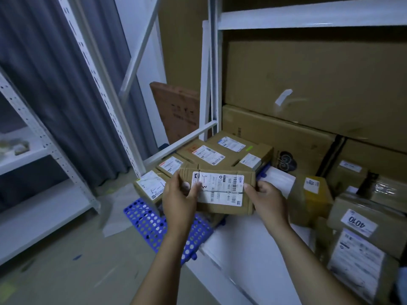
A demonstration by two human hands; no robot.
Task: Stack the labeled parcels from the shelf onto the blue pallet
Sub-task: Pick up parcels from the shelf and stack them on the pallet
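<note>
The blue pallet [149, 219] lies mostly hidden under stacked parcels [204, 155].

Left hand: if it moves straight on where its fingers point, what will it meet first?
Probably the stacked parcel just beyond the left hand, on the blue pallet. The hand grips the held parcel; depth is unclear, so it may pass above.

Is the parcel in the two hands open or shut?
Shut: the parcel has its flaps lying flat, with the white label stuck across them.

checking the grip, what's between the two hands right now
In the head view, a labeled cardboard parcel sits between the left hand and the right hand, gripped at both ends.
</note>
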